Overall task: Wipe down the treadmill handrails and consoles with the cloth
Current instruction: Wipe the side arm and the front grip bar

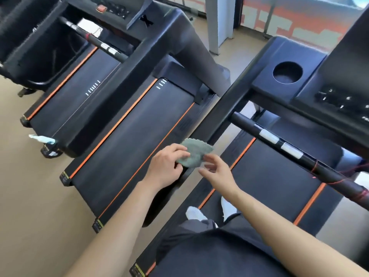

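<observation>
A small grey-green cloth (194, 153) lies bunched on the black left handrail (219, 116) of the treadmill I stand on. My left hand (166, 166) grips the cloth's left side with fingers and thumb. My right hand (216, 172) hovers just right of the cloth, fingers spread and blurred, its fingertips near the cloth's edge. The console (339, 100) with a round cup holder (287, 72) and buttons is at the upper right. A black crossbar (295, 150) with silver sensor bands and a red cord runs below the console.
Two more treadmills (127, 124) with orange stripes stand to the left on a tan floor (30, 196). A pale spray bottle (43, 139) sits on the far handrail's end. My white shoes (196, 213) rest on the belt.
</observation>
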A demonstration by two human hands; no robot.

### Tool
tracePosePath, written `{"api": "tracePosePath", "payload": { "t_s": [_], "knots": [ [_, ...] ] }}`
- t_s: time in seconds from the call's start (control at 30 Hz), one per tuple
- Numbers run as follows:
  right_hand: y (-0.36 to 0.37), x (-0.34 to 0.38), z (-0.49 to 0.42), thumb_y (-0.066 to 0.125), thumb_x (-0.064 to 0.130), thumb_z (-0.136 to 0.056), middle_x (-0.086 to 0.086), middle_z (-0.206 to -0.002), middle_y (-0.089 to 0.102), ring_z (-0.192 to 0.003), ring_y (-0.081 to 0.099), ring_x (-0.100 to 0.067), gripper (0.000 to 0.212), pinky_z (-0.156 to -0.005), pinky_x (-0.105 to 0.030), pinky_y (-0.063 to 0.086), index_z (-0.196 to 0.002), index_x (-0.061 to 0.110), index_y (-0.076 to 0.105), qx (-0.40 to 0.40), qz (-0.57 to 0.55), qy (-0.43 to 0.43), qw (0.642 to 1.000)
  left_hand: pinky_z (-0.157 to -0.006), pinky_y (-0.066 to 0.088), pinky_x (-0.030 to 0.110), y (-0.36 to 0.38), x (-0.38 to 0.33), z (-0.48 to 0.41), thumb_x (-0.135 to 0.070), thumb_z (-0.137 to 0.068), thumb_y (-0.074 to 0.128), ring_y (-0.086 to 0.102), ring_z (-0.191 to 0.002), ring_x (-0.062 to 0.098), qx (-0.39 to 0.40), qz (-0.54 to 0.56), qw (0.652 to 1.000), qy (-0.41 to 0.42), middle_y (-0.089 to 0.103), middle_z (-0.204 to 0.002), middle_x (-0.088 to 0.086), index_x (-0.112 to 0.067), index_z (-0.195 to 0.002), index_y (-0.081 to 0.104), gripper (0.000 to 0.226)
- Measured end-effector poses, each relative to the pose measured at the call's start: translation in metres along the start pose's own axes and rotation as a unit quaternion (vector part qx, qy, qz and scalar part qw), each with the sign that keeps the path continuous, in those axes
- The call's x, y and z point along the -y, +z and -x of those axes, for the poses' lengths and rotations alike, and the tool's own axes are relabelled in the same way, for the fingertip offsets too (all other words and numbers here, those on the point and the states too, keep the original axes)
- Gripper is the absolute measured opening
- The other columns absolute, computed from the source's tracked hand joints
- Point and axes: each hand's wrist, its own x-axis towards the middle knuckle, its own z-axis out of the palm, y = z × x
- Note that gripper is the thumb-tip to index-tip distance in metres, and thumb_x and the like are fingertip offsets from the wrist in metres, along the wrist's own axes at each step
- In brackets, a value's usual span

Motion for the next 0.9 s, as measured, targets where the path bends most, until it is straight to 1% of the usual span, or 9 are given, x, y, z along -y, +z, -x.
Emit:
{"api": "tracePosePath", "payload": {
  "t_s": [0.1,0.2,0.33,0.4,0.53,0.67,0.73,0.8,0.9],
  "knots": [
    [0.009,0.0,-0.004,0.069,0.015,-0.093,0.003,-0.128,0.064,-0.112,0.065,-0.013,0.04,-0.097,-0.041,0.056,-0.129,0.026,0.058,-0.028,-0.182,0.08,0.98,-0.096,0.05,0.032,0.004,-0.007,0.008,-0.02,-0.074,0.062,0.06,-0.117,0.01,0.009,0.009,0.999,-0.037,0.061,-0.132,-0.016,-0.029,-0.122,0.07,0.049],
    [0.016,-0.003,-0.009,0.068,0.013,-0.093,0.004,-0.131,0.06,-0.118,0.062,-0.013,0.053,-0.095,-0.045,0.057,-0.14,0.031,0.052,-0.047,-0.315,0.14,0.937,-0.1,0.047,0.032,0.015,-0.013,0.004,-0.031,-0.084,0.072,0.056,-0.125,0.01,-0.008,0.009,0.998,-0.054,0.057,-0.14,-0.012,-0.029,-0.133,0.065,0.05],
    [0.021,-0.001,-0.019,0.063,0.005,-0.096,0.004,-0.121,0.064,-0.102,0.067,-0.002,0.046,-0.084,-0.028,0.058,-0.135,0.026,0.054,-0.083,-0.39,0.144,0.905,-0.103,0.051,0.04,0.033,-0.017,-0.008,-0.023,-0.084,0.08,0.055,-0.132,0.019,-0.005,-0.011,0.999,-0.039,0.053,-0.15,-0.002,-0.027,-0.14,0.061,0.059],
    [0.025,-0.003,-0.024,0.062,0.001,-0.096,0.002,-0.12,0.066,-0.1,0.069,-0.004,0.048,-0.086,-0.028,0.058,-0.136,0.025,0.053,-0.103,-0.415,0.142,0.893,-0.102,0.052,0.044,0.039,-0.018,-0.015,-0.018,-0.082,0.083,0.057,-0.13,0.024,-0.014,-0.035,0.999,-0.018,0.054,-0.15,0.002,-0.024,-0.14,0.062,0.062],
    [0.028,-0.004,-0.035,0.067,0.004,-0.094,0.002,-0.132,0.065,-0.12,0.063,-0.01,0.059,-0.104,-0.037,0.052,-0.148,0.018,0.048,-0.116,-0.411,0.116,0.897,-0.106,0.046,0.041,0.044,-0.02,-0.035,-0.018,-0.084,0.081,0.057,-0.131,0.027,-0.028,-0.069,0.996,0.049,0.053,-0.15,0.006,-0.019,-0.138,0.064,0.057],
    [0.015,0.002,-0.05,0.066,0.005,-0.095,0.016,-0.126,0.063,-0.116,0.061,0.0,0.063,-0.106,-0.032,0.049,-0.152,0.018,0.043,-0.147,-0.405,0.09,0.898,-0.111,0.039,0.037,0.046,-0.026,-0.061,-0.022,-0.092,0.071,0.045,-0.143,0.024,-0.007,-0.056,0.995,0.08,0.045,-0.157,0.004,-0.021,-0.143,0.059,0.052],
    [0.008,0.003,-0.058,0.066,0.008,-0.096,0.018,-0.125,0.062,-0.112,0.059,0.007,0.062,-0.104,-0.025,0.049,-0.152,0.019,0.042,-0.158,-0.405,0.079,0.897,-0.111,0.04,0.038,0.045,-0.028,-0.076,-0.021,-0.092,0.071,0.041,-0.145,0.022,0.006,-0.068,0.992,0.102,0.042,-0.159,0.002,-0.022,-0.145,0.057,0.055],
    [0.0,0.004,-0.064,0.066,0.012,-0.097,0.023,-0.123,0.06,-0.106,0.057,0.014,0.061,-0.093,-0.013,0.049,-0.152,0.02,0.041,-0.163,-0.4,0.066,0.9,-0.111,0.042,0.04,0.044,-0.031,-0.092,-0.021,-0.092,0.071,0.04,-0.146,0.023,0.018,-0.081,0.989,0.124,0.04,-0.16,0.002,-0.023,-0.147,0.054,0.057],
    [-0.015,0.005,-0.076,0.066,0.016,-0.097,0.025,-0.12,0.057,-0.104,0.055,0.015,0.06,-0.083,-0.006,0.048,-0.152,0.021,0.041,-0.162,-0.384,0.047,0.908,-0.111,0.042,0.042,0.041,-0.038,-0.112,-0.024,-0.095,0.068,0.037,-0.148,0.024,0.036,-0.111,0.982,0.149,0.036,-0.162,0.002,-0.024,-0.15,0.05,0.059]
  ]
}}
